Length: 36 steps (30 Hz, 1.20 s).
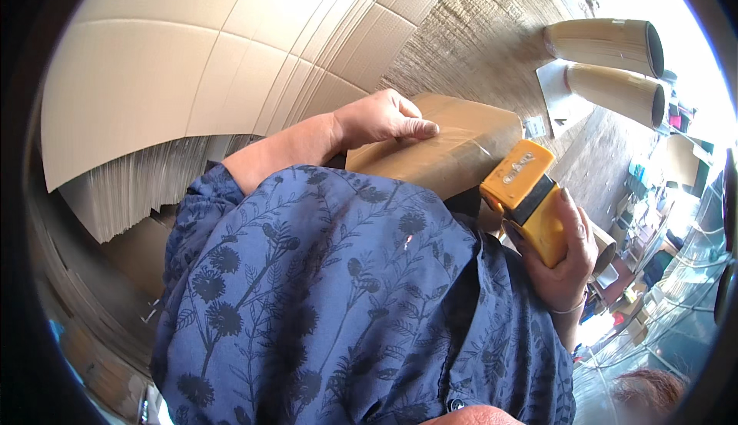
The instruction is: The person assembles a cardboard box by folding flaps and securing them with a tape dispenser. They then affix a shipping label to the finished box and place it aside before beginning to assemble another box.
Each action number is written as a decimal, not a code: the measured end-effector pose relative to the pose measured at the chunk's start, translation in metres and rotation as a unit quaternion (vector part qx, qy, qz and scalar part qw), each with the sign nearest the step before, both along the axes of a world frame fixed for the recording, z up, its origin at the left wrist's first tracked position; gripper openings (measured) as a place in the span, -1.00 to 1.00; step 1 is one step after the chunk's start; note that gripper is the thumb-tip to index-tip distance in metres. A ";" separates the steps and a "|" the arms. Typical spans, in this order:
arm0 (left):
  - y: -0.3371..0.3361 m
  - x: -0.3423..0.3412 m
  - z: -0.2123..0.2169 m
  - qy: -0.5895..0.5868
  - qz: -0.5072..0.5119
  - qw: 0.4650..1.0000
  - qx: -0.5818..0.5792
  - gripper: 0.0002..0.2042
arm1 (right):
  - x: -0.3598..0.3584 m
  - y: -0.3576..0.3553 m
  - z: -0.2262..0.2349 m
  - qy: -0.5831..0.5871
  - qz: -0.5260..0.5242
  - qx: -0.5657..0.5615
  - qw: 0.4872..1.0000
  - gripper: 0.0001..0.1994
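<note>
While the right hand is gripping a yellow-and-orange handheld tool, the curled left hand is resting on a brown cardboard box before the blue shirt, possibly pinching; glossy tape is seemingly already covering one edge, anything remaining unclear.

Shirt: blue, dark flower-and-leaf print
Handheld tool, right of centre: orange-yellow, black band
Cardboard package, centre: brown
Cardboard sheets, upper left: pale tan, crease lines
Tubes, upper right: tan, dark openings
</note>
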<state>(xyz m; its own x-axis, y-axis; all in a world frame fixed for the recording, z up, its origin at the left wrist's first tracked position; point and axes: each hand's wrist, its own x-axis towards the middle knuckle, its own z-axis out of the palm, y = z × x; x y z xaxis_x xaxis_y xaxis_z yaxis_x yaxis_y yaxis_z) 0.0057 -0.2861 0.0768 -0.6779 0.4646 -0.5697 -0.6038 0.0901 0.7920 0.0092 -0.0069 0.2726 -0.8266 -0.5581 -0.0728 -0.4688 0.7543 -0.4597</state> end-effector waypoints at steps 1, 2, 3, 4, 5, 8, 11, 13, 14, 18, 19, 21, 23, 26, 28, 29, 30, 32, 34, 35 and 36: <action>-0.005 -0.002 -0.009 0.034 -0.049 0.994 -0.094 -0.59 | 0.002 0.004 0.000 -0.009 -0.007 0.019 1.000 -0.28; -0.009 -0.005 -0.020 0.067 -0.101 0.974 -0.189 -0.57 | 0.005 0.009 -0.002 -0.010 -0.009 0.016 1.000 -0.28; -0.016 -0.006 -0.030 0.065 -0.158 0.963 -0.209 -0.54 | 0.007 0.010 -0.003 -0.007 -0.014 0.016 1.000 -0.28; -0.014 -0.005 -0.037 0.110 -0.086 0.977 -0.163 -0.49 | 0.008 0.011 -0.005 -0.005 -0.019 0.015 1.000 -0.28; -0.008 -0.006 -0.035 0.151 -0.013 0.981 -0.117 -0.42 | 0.008 0.014 -0.008 -0.005 -0.016 0.006 1.000 -0.27; 0.017 -0.005 0.000 0.187 0.012 0.976 0.112 -0.26 | 0.007 0.016 -0.011 -0.017 -0.027 -0.020 0.999 -0.27; 0.017 0.009 -0.020 0.238 -0.076 0.961 0.114 -0.26 | 0.007 0.023 -0.014 -0.005 -0.009 -0.019 1.000 -0.27; 0.003 0.023 -0.040 0.182 -0.110 0.974 0.073 -0.27 | 0.007 0.023 -0.015 0.014 -0.001 -0.020 1.000 -0.29; -0.003 0.026 -0.042 0.168 -0.124 0.977 0.051 -0.26 | 0.006 0.023 -0.016 0.019 0.002 -0.025 1.000 -0.29; 0.001 0.004 -0.022 0.191 -0.064 0.979 0.025 -0.19 | 0.002 0.024 -0.024 0.021 0.010 -0.066 0.998 -0.29; 0.019 0.001 -0.011 0.191 -0.039 0.975 0.106 -0.19 | -0.001 0.024 -0.027 0.022 0.018 -0.079 0.996 -0.29; 0.033 -0.005 -0.023 0.190 -0.015 0.957 0.218 -0.22 | -0.002 0.027 -0.027 0.030 0.025 -0.081 0.996 -0.29; 0.034 -0.012 -0.033 0.247 -0.028 0.964 0.096 -0.26 | 0.001 0.031 -0.029 0.035 0.024 -0.085 0.996 -0.30; 0.059 -0.044 -0.007 0.351 -0.011 0.922 0.163 -0.50 | -0.004 0.035 -0.037 0.049 0.043 -0.130 0.989 -0.37; 0.068 -0.076 0.024 0.335 -0.089 0.885 0.312 -0.61 | -0.009 0.030 -0.040 0.040 0.046 -0.155 0.986 -0.38; 0.070 -0.081 0.036 0.241 -0.109 0.912 0.315 -0.71 | -0.010 0.035 -0.042 0.015 0.039 -0.165 0.985 -0.38; 0.071 -0.085 0.038 0.248 -0.129 0.913 0.298 -0.72 | -0.009 0.038 -0.039 0.006 0.019 -0.150 0.989 -0.39; 0.072 -0.090 0.039 0.260 -0.168 0.913 0.266 -0.74 | -0.007 0.047 -0.042 0.045 0.051 -0.126 0.990 -0.41; 0.070 -0.087 0.039 0.253 -0.163 0.919 0.253 -0.81 | -0.009 0.057 -0.039 0.016 0.030 -0.152 0.988 -0.41; 0.072 -0.087 0.043 0.264 -0.168 0.917 0.248 -0.85 | -0.011 0.068 -0.039 0.020 0.035 -0.146 0.988 -0.41; 0.073 -0.087 0.048 0.274 -0.173 0.914 0.245 -0.89 | -0.012 0.078 -0.038 0.023 0.040 -0.140 0.989 -0.40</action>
<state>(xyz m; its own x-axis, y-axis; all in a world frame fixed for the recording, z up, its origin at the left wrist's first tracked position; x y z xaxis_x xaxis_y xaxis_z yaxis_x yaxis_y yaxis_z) -0.0808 -0.2132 0.1253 -0.5625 0.8140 0.1450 -0.1070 -0.2456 0.9634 -0.0028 0.0711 0.2343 -0.7782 -0.6145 0.1298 -0.5465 0.5606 -0.6222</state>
